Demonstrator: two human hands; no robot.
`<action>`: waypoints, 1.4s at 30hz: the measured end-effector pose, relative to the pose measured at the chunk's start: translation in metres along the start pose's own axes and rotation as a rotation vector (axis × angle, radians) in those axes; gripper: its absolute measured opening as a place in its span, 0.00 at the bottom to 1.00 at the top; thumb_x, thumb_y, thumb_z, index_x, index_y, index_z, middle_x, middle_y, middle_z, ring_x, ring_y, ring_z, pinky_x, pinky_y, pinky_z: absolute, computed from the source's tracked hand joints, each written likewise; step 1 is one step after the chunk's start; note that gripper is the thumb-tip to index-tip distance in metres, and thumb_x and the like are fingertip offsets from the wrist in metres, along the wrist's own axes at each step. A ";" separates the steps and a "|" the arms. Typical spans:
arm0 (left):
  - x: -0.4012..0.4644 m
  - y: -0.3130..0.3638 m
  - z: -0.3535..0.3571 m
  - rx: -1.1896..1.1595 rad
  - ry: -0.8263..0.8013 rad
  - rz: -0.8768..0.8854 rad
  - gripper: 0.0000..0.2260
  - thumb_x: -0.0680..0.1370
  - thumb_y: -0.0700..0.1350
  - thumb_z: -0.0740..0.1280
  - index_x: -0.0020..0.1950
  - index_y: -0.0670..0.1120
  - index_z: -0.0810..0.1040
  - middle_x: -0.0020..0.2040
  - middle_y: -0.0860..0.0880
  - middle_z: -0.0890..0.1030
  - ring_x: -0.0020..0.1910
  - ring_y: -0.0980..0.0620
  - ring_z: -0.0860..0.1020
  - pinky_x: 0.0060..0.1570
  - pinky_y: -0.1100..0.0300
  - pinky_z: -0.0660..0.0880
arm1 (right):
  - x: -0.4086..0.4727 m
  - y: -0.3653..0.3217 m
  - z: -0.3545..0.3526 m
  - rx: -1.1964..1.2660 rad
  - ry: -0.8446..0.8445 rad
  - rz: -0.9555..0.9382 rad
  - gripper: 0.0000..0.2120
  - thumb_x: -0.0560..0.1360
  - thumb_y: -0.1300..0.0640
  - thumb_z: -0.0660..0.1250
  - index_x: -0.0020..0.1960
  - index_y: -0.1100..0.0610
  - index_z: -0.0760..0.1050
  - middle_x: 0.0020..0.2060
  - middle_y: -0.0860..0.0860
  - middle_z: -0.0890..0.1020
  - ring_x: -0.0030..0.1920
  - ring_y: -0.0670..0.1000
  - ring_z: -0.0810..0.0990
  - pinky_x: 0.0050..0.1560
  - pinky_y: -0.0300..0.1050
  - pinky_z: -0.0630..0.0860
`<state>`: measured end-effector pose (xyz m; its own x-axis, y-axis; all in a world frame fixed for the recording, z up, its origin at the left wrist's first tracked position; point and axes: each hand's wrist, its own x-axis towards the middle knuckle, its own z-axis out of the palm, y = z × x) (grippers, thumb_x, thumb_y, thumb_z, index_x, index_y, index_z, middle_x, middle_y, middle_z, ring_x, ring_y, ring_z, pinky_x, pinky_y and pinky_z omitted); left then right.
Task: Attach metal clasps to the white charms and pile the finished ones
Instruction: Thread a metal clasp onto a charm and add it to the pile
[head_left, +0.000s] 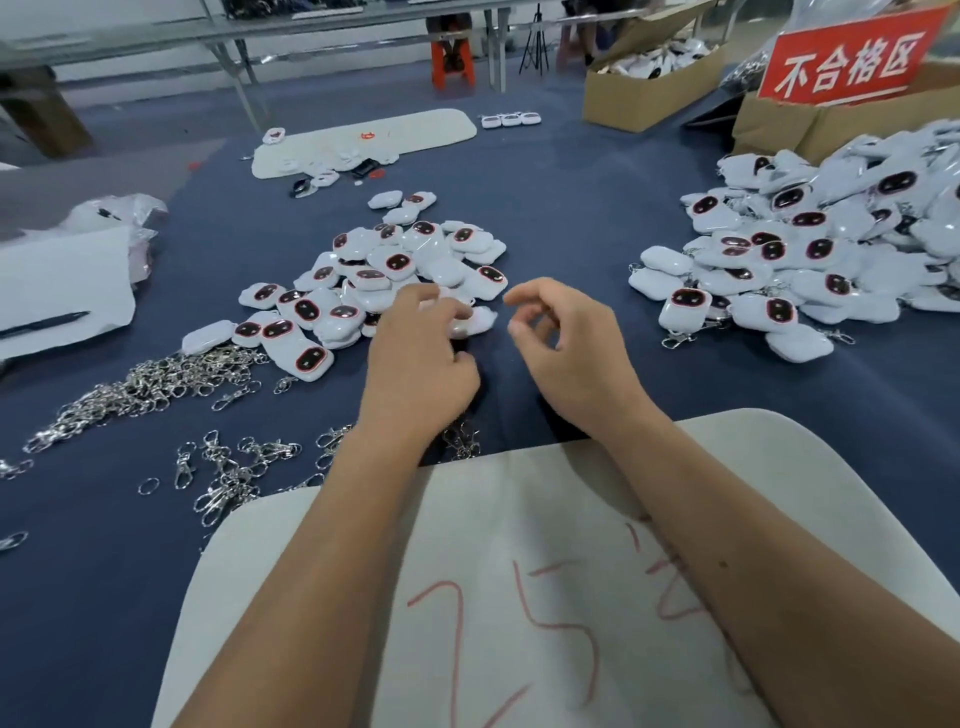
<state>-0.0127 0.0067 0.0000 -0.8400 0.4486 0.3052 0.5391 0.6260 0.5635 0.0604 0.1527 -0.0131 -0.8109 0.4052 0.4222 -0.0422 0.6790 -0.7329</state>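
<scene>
- A white mat (519, 597) with red marks lies nearest, under both forearms, likely as a rest that spares the arms the edge of the table (545, 208)
- Loose clasps (156, 384) are strewn to the left of it, near the left hand (415, 358), so one can be picked up without a stretch
- The left hand has its fingers curled down on a white charm (475, 319) at the near edge of the middle pile (374, 280); blur hides the exact grip
- The right hand (566, 353) hangs just beside it, fingers loosely bent round nothing I can see, seemingly waiting to help
- The middle pile shows no clasps, so I judge it the unfinished stock, set straight ahead for easy picking
- The right pile (810, 254) has clasps sticking out at its edges: probably the finished ones, kept well apart to avoid mixing
- Farthest, boxes (644, 98) and a red sign (847, 62) stand clear of the work
</scene>
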 end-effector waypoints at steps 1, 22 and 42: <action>-0.001 -0.004 -0.006 -0.217 -0.021 -0.044 0.19 0.73 0.34 0.66 0.60 0.50 0.82 0.65 0.51 0.78 0.60 0.51 0.79 0.62 0.51 0.76 | 0.000 -0.001 0.001 -0.046 -0.028 -0.034 0.10 0.79 0.60 0.69 0.60 0.55 0.81 0.46 0.46 0.83 0.44 0.50 0.79 0.51 0.40 0.74; -0.004 -0.039 -0.047 0.029 -0.398 -0.092 0.09 0.73 0.46 0.79 0.40 0.52 0.79 0.44 0.54 0.78 0.38 0.60 0.74 0.42 0.58 0.69 | -0.006 -0.004 0.007 -0.163 -0.106 -0.130 0.05 0.73 0.62 0.71 0.46 0.53 0.81 0.37 0.42 0.72 0.38 0.46 0.71 0.40 0.40 0.66; -0.007 -0.012 0.004 -0.826 -0.004 -0.169 0.04 0.80 0.34 0.69 0.46 0.39 0.82 0.40 0.41 0.85 0.36 0.52 0.81 0.39 0.63 0.77 | 0.000 0.002 0.003 0.140 -0.144 -0.007 0.04 0.77 0.59 0.74 0.43 0.55 0.83 0.35 0.52 0.83 0.35 0.52 0.76 0.39 0.45 0.73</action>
<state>-0.0128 -0.0020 -0.0118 -0.9042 0.3941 0.1649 0.1870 0.0180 0.9822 0.0585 0.1522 -0.0155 -0.8850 0.3023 0.3540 -0.1204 0.5859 -0.8014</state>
